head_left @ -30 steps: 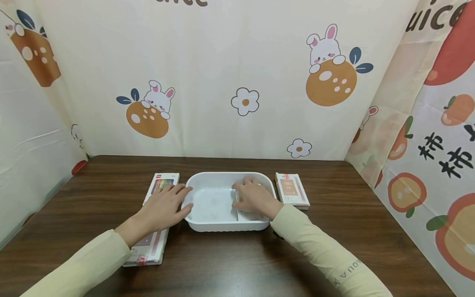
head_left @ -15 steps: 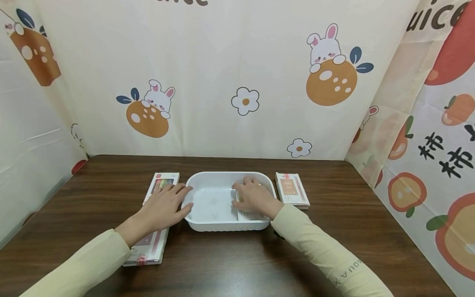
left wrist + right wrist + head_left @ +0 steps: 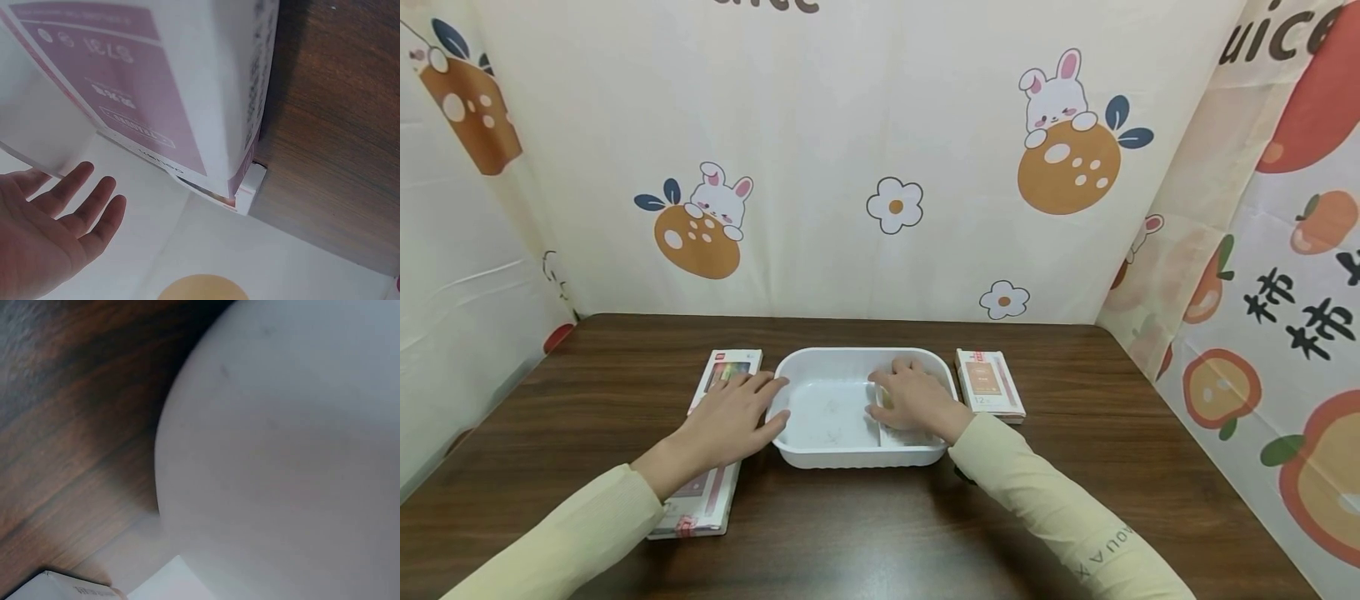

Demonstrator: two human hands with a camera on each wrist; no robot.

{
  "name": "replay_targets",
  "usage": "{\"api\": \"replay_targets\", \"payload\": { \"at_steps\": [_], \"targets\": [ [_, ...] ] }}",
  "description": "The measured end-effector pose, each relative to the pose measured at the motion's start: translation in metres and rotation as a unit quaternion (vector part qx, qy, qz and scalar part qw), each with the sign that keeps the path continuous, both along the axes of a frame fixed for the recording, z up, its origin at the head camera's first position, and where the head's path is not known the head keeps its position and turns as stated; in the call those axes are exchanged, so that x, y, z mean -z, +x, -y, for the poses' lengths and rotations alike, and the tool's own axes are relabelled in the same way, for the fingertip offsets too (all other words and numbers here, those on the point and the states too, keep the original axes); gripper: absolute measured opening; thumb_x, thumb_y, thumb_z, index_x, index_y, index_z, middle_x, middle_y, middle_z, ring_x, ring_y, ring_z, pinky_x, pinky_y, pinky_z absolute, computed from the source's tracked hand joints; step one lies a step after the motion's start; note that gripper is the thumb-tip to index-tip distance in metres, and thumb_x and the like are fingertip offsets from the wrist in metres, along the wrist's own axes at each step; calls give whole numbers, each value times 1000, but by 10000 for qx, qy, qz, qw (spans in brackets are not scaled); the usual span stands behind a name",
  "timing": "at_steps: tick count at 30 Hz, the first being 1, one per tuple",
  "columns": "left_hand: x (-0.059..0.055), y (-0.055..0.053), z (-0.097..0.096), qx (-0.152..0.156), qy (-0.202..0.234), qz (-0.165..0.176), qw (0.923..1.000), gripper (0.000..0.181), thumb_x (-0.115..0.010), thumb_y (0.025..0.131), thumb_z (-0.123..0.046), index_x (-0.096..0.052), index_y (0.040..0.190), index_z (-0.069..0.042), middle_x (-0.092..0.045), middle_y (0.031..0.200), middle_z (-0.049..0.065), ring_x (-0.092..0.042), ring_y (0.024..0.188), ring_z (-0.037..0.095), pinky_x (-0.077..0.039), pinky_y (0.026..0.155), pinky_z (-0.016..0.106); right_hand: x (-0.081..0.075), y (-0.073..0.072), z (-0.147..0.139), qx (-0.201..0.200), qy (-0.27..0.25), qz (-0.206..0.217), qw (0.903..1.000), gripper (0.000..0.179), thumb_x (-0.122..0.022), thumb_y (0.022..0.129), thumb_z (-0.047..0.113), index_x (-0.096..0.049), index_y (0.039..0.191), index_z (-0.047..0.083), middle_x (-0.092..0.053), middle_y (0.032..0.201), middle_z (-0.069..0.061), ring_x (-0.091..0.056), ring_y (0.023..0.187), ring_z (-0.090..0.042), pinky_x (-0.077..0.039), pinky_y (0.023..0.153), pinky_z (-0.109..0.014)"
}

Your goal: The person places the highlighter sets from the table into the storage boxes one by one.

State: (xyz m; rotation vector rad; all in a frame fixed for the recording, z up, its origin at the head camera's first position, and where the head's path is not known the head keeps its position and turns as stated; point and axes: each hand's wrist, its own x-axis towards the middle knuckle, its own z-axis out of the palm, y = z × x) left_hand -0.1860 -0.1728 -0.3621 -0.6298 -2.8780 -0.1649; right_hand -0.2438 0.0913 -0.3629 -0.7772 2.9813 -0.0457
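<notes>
A white plastic basin [image 3: 827,458] stands mid-table. My left hand [image 3: 733,421] lies at its left rim with relaxed, spread fingers, above a long white and pink box [image 3: 700,508]. In the left wrist view, that box [image 3: 112,81] looms beside the left hand [image 3: 56,231]. My right hand [image 3: 917,400] reaches into the basin's right side, its fingers and thumb bent over a flat white box [image 3: 898,437]. The hand covers most of this box. Basin wall [image 3: 281,456] fills much of the right wrist view, where the right hand's hold does not show.
A smaller white box [image 3: 988,383] with an orange panel lies just right of the basin. The brown wooden table [image 3: 835,533] ends at a printed curtain [image 3: 820,250] behind. More curtain hangs at both sides.
</notes>
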Motion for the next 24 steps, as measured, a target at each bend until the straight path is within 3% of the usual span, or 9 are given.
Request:
{"api": "replay_targets", "payload": {
  "at_steps": [12,22,24],
  "targets": [
    [0,0,0,-29,-17,24,10000,51,-49,89,-43,-52,128,-9,-54,126,14,-51,113,35,-38,93,57,-2,-1,-3,-164,-150,-223,9995,52,-56,84,50,-52,127,22,-53,123,-14,-47,114,-38,-42,91,-48],
    [-1,1,0,-34,-22,27,10000,51,-49,88,-43,-52,127,-9,-54,126,14,-51,113,35,-37,93,58,-10,0,-6,-215,-23,-513,9984,55,-58,82,49,-51,128,20,-58,116,-12,-54,105,-31,-42,92,-44],
    [-1,1,0,-31,-21,19,10000,51,-49,88,-43,-52,127,-9,-54,126,13,-51,113,35,-37,93,58,-12,1,-7,-242,-27,-635,9977,54,-58,82,48,-52,127,20,-59,113,-10,-55,99,-29,-45,87,-42]
  ]
}}
